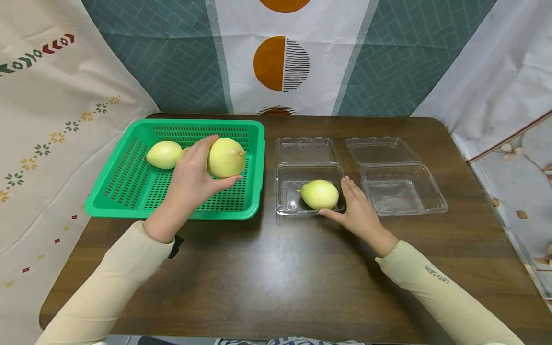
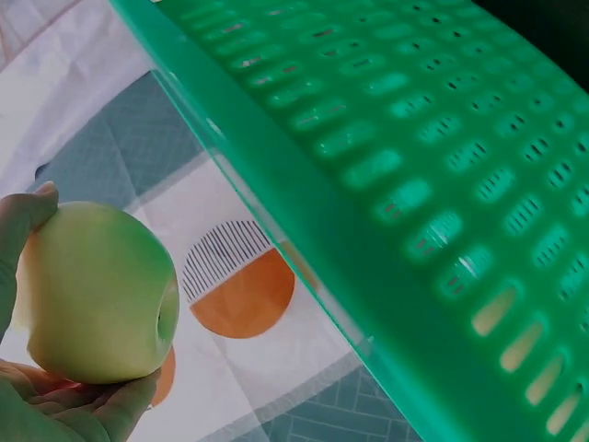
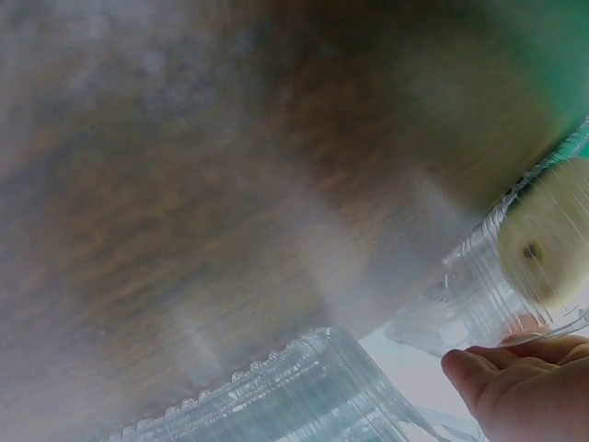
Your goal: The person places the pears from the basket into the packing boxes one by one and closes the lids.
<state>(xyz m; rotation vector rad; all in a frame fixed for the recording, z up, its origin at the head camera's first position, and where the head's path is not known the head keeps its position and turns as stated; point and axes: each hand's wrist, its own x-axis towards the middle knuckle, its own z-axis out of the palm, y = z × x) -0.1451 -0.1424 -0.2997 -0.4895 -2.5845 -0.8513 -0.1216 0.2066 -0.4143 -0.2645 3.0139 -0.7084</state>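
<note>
In the head view my left hand (image 1: 194, 170) grips a large yellow-green pear (image 1: 226, 158) over the right part of a green plastic basket (image 1: 172, 215). The left wrist view has the same pear (image 2: 97, 290) between thumb and fingers, beside the basket's slotted wall (image 2: 304, 175). Another pear (image 1: 164, 155) lies in the basket, and one more is mostly hidden behind the left hand. A clear hinged plastic box (image 1: 282, 191) stands open on the table with a pear (image 1: 320, 194) in it. My right hand (image 1: 355, 211) rests at its near right corner, fingers extended, thumb by the near rim.
A second clear hinged box (image 1: 403, 191) lies open just right of the right hand. Both boxes have their lids folded back. The brown wooden table (image 1: 276, 282) backs onto a patterned cloth (image 1: 284, 62), with more cloth at both sides.
</note>
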